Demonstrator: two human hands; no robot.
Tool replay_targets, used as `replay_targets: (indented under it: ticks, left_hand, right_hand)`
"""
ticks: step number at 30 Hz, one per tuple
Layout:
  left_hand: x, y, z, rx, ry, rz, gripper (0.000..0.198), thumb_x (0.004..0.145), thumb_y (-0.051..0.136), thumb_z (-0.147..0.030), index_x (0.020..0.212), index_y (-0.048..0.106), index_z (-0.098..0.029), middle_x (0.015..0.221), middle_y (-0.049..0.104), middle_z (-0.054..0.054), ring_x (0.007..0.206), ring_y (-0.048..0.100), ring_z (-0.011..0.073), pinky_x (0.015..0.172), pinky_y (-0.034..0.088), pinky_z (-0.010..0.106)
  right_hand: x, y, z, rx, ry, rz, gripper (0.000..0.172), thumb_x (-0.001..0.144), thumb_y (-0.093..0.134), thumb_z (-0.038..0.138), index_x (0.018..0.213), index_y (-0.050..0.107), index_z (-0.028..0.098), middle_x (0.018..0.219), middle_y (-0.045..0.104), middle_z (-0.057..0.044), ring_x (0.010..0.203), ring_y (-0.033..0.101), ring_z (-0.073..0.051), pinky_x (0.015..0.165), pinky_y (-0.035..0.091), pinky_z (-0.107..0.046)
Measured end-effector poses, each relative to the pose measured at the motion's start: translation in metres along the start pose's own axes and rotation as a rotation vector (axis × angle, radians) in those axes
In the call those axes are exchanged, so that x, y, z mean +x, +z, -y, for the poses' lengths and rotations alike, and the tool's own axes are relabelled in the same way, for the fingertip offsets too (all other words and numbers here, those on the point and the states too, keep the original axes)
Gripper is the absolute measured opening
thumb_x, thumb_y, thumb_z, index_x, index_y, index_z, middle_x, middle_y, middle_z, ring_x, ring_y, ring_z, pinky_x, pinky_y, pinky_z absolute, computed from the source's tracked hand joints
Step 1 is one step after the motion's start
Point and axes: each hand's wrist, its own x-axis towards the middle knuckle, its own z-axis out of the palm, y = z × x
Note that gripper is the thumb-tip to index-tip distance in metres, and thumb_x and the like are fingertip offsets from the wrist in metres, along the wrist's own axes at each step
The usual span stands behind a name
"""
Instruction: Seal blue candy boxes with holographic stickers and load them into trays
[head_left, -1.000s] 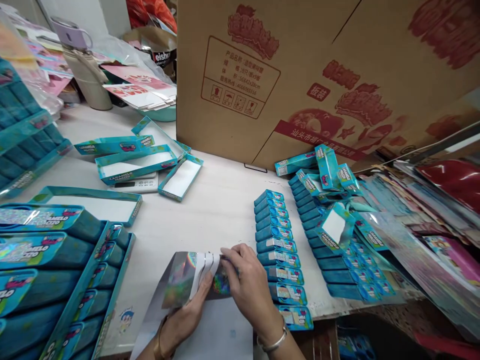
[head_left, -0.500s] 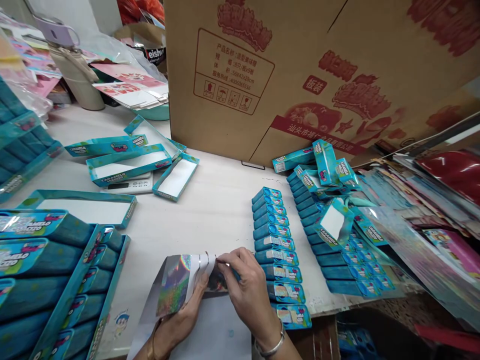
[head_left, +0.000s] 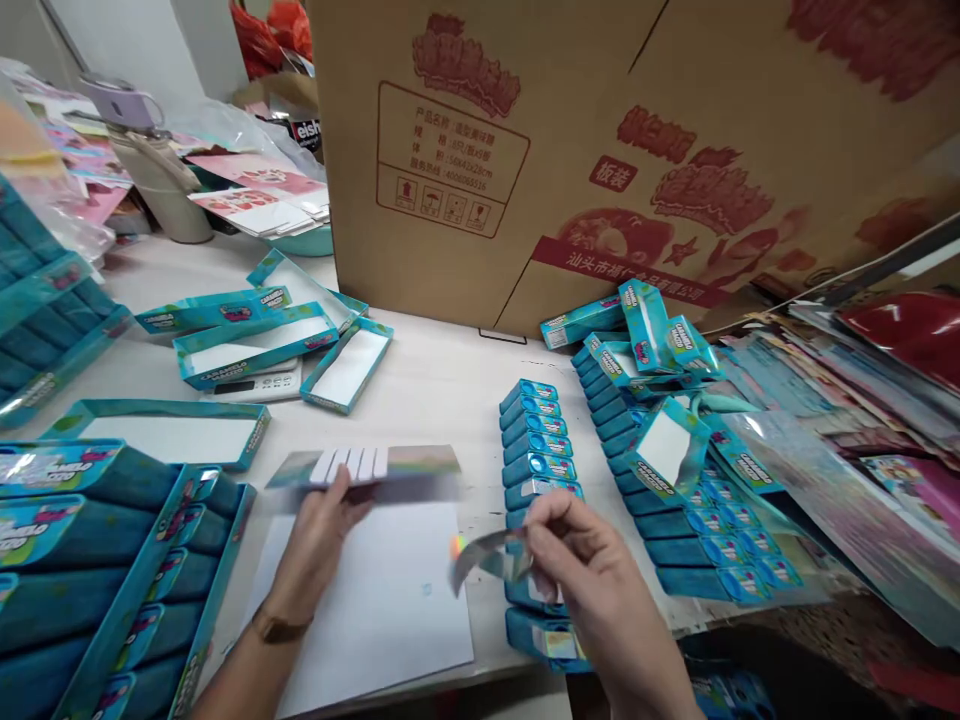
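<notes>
The shiny sheet (head_left: 424, 460) shows rainbow sheen and white bars. Toward the white tabletop's (head_left: 427, 390) right edge, boxes (head_left: 679, 547) are printed blue.

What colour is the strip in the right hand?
Strip: silvery grey, rainbow glint at one end; head view, slightly blurred.

A pale wall corner (head_left: 206, 45) rises behind the left end of this white table (head_left: 442, 400), a big printed cardboard carton (head_left: 450, 265) blocks my view across the back, and speckled floor (head_left: 836, 635) shows lower right, in soft whitish light
</notes>
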Motion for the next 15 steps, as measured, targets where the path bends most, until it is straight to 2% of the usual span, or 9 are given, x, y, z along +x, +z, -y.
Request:
replay_targets:
  ticks: [2,3,5,7,10,12,13,15]
  left_hand:
    - [-0.010,0.010,-0.006,-0.114,-0.175,0.001,0.037,0.094,0.056,-0.045,0.106,0.065,-0.011,0.110,0.071,0.015,0.101,0.070,0.0229,0.082,0.059,0.032]
    - [-0.019,0.014,-0.005,-0.133,-0.285,0.047,0.042,0.096,0.050,-0.047,0.108,0.064,-0.009,0.109,0.071,0.016,0.096,0.071,0.0220,0.081,0.059,0.032]
    - [-0.040,0.023,0.000,-0.069,-0.413,0.235,0.055,0.095,0.045,-0.057,0.115,0.063,-0.008,0.111,0.070,0.019,0.093,0.070,0.0227,0.080,0.058,0.034]
    - [-0.060,0.039,0.006,0.087,-0.333,0.473,0.068,0.087,0.051,-0.067,0.127,0.059,-0.013,0.122,0.066,0.018,0.103,0.067,0.0263,0.085,0.055,0.037]
    - [-0.075,0.078,0.011,0.334,-0.030,0.719,0.086,0.073,0.064,-0.075,0.140,0.050,-0.023,0.139,0.057,0.014,0.124,0.054,0.0326,0.097,0.048,0.042]
    - [-0.076,0.105,0.012,0.487,0.112,0.765,0.089,0.066,0.074,-0.069,0.139,0.050,-0.025,0.137,0.057,0.012,0.125,0.052,0.0327,0.102,0.044,0.043]
    - [-0.075,0.117,0.012,0.556,0.160,0.760,0.080,0.068,0.076,-0.065,0.133,0.056,-0.024,0.131,0.061,0.011,0.120,0.055,0.0311,0.102,0.044,0.042]
    - [-0.072,0.136,0.014,0.659,0.221,0.714,0.046,0.078,0.071,-0.056,0.108,0.068,-0.020,0.107,0.070,0.007,0.102,0.061,0.0255,0.094,0.046,0.037]
  right_hand:
    - [0.006,-0.017,0.005,0.097,-0.004,-0.054,0.023,0.087,0.070,0.040,0.084,0.057,0.022,0.066,0.047,0.006,0.051,0.039,-0.005,0.046,0.030,-0.017]
    - [0.010,-0.024,0.007,0.124,-0.008,-0.067,0.023,0.086,0.071,0.040,0.084,0.057,0.022,0.066,0.048,0.006,0.051,0.040,-0.005,0.045,0.030,-0.017]
    - [0.015,-0.035,0.008,0.144,-0.019,-0.071,0.022,0.086,0.071,0.039,0.085,0.058,0.021,0.065,0.049,0.006,0.051,0.041,-0.005,0.046,0.031,-0.016]
    - [0.018,-0.041,0.009,0.129,-0.029,-0.067,0.022,0.086,0.071,0.038,0.085,0.058,0.021,0.065,0.050,0.006,0.052,0.042,-0.005,0.047,0.032,-0.016]
    - [0.020,-0.048,0.007,0.070,-0.042,-0.061,0.021,0.088,0.069,0.038,0.085,0.058,0.020,0.065,0.051,0.006,0.051,0.040,-0.005,0.047,0.032,-0.016]
    - [0.019,-0.051,0.006,0.019,-0.059,-0.072,0.022,0.088,0.068,0.039,0.084,0.058,0.020,0.065,0.050,0.006,0.052,0.039,-0.005,0.048,0.032,-0.016]
    - [0.019,-0.053,0.005,-0.004,-0.067,-0.084,0.023,0.088,0.068,0.039,0.083,0.058,0.019,0.064,0.049,0.006,0.053,0.039,-0.005,0.049,0.032,-0.016]
    - [0.018,-0.056,0.003,-0.047,-0.077,-0.122,0.025,0.088,0.067,0.041,0.082,0.057,0.019,0.063,0.048,0.006,0.054,0.039,-0.006,0.050,0.033,-0.017]
